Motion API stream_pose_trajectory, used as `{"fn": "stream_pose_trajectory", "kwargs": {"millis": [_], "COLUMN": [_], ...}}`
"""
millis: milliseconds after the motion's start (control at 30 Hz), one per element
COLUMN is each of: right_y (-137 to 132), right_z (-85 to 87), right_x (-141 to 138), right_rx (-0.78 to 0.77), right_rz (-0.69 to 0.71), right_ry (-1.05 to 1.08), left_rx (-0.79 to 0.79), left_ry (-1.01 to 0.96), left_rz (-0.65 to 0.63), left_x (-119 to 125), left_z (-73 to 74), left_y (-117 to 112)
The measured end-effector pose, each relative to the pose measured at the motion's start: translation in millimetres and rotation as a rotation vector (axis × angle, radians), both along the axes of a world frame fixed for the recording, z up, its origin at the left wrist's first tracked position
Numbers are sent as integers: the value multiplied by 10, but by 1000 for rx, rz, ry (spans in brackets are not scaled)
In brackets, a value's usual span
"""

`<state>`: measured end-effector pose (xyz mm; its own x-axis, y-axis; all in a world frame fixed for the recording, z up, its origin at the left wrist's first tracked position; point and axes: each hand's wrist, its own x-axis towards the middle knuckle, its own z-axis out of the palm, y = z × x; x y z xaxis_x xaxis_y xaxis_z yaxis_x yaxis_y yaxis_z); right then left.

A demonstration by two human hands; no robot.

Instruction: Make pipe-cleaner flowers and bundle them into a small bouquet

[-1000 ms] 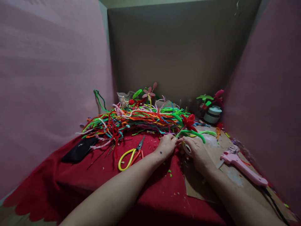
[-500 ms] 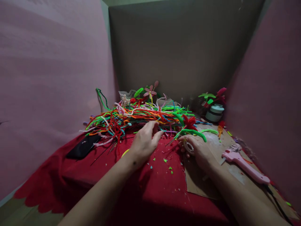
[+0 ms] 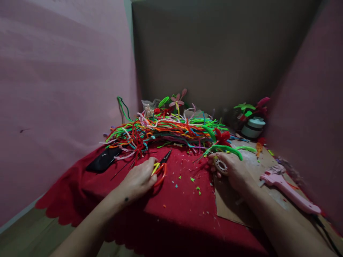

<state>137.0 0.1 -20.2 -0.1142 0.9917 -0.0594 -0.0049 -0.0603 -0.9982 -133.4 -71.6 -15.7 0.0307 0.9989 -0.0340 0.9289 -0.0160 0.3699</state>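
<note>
My left hand (image 3: pixel 139 179) lies over the handles of the scissors (image 3: pixel 161 166) on the red cloth (image 3: pixel 174 214), fingers curled round the yellow and orange loops; the dark blades point away toward the pile. My right hand (image 3: pixel 232 168) is closed on a small roll of tape (image 3: pixel 221 165) together with the green stem of a red pipe-cleaner flower (image 3: pixel 222 137). The stem (image 3: pixel 227 149) curves over my fingers. A big heap of many-coloured pipe cleaners (image 3: pixel 166 130) lies just behind both hands.
A pink glue gun (image 3: pixel 288 189) rests on a brown cardboard sheet (image 3: pixel 233 210) at the right. A black phone (image 3: pixel 103 159) lies left of the heap. A white jar (image 3: pixel 253 127) and finished flowers (image 3: pixel 177 100) stand at the back. Cardboard walls close in three sides.
My left hand left the flower stem, swept left over the heap's edge, and came down on the scissors. The right hand stayed put with tape and flower.
</note>
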Motion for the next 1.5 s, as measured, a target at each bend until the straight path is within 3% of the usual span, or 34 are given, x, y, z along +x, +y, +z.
{"fn": "stream_pose_trajectory", "kwargs": {"millis": [100,200,267,367,533,833,1267,1400,1500], "right_y": [27,52,59,58,55,45,32,41,52], "right_z": [-38,-77,-85,-75,-82,-71,-31,-45,-56], "right_x": [19,30,32,31,31,36,41,48,57], "right_rx": [2,-10,-12,-8,-13,33,50,56,61], "right_rz": [18,21,28,24,67,91,75,82,67], "right_ry": [5,38,58,57,63,3,-9,-5,23], "left_rx": [-47,-171,-271,-395,-548,-598,-394,-328,-285], "left_ry": [-487,-905,-1037,-1079,-1053,-963,-817,-673,-438], "left_rz": [23,-20,-92,-240,-257,-276,-378,-435,-500], "left_x": [5,188,360,606,856,936,960,923,860], "left_z": [71,186,251,285,229,276,86,181,329], "left_y": [-84,-173,-191,-144,23,205,386,363,313]}}
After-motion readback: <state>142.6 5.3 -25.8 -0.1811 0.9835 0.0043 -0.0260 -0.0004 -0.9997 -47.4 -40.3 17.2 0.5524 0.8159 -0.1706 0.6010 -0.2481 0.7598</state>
